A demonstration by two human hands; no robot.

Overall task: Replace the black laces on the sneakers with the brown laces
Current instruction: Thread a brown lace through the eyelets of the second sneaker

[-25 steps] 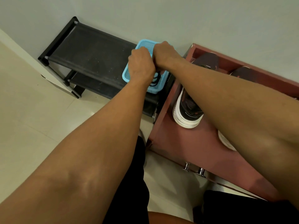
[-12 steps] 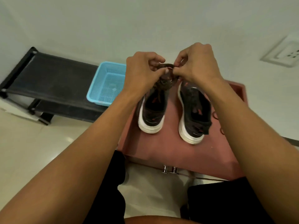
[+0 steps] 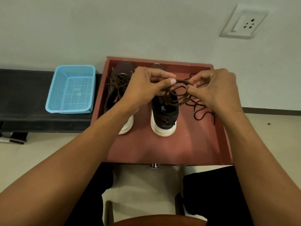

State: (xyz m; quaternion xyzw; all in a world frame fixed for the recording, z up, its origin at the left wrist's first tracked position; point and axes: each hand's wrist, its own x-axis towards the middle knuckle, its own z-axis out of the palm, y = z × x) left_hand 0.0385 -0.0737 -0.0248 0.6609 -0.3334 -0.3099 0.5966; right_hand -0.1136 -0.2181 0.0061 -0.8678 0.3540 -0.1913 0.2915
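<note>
Two dark sneakers with white soles stand on a red-brown table top (image 3: 162, 150). The left sneaker (image 3: 119, 82) carries a brown lace through its eyelets. The right sneaker (image 3: 164, 118) sits below my hands. My left hand (image 3: 145, 85) and my right hand (image 3: 213, 88) each pinch a coiled bundle of brown lace (image 3: 177, 92) and hold it above the right sneaker. A loose black lace (image 3: 200, 111) lies on the table to the right of that sneaker, partly hidden by my right hand.
An empty blue mesh basket (image 3: 71, 90) sits on a black shoe rack (image 3: 24, 98) left of the table. A wall socket (image 3: 244, 22) is on the wall at the upper right. My knees and a wooden stool edge show at the bottom.
My hands left the blue basket with the brown lace bundle and came over the sneakers. The bundle now hangs over the right sneaker and my hands have spread it apart.
</note>
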